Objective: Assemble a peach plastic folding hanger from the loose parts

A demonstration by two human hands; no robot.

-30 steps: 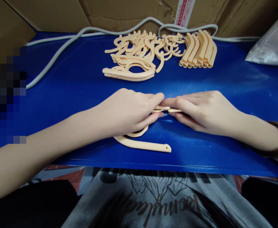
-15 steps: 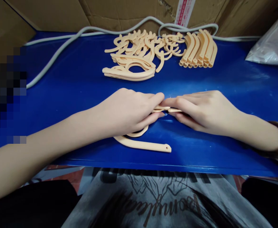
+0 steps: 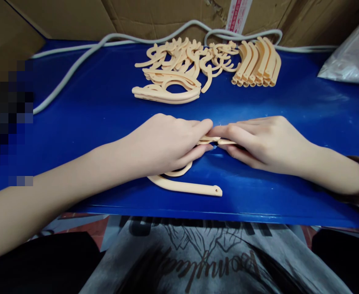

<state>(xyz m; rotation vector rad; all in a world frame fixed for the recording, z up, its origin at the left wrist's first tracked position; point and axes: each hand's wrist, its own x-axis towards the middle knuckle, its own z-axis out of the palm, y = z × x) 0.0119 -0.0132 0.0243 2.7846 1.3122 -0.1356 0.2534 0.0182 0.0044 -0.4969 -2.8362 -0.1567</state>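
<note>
Between the thumb and fingers of my left hand (image 3: pixel 163 143) is a beige plastic hanger piece (image 3: pixel 206 142), mostly covered by the hand. My right hand (image 3: pixel 260 142) pinches a second beige hanger arm (image 3: pixel 227 142), of which only a narrow end shows. The two ends meet or nearly meet in the small gap between my hands; whether they are joined I cannot tell. Out from under my left hand comes a curved beige hanger arm (image 3: pixel 191 188) with a hole near its tip. Another thin curved part (image 3: pixel 181 172) shows just above it.
On the blue table (image 3: pixel 105 110) lie a heap of beige hook pieces (image 3: pixel 179 57), a few stacked hanger parts (image 3: pixel 167 96) and a row of curved hanger arms (image 3: pixel 255 65). A white cable (image 3: pixel 84 57) runs behind them, before cardboard (image 3: pixel 161 20). A plastic bag (image 3: pixel 351 61) stands right.
</note>
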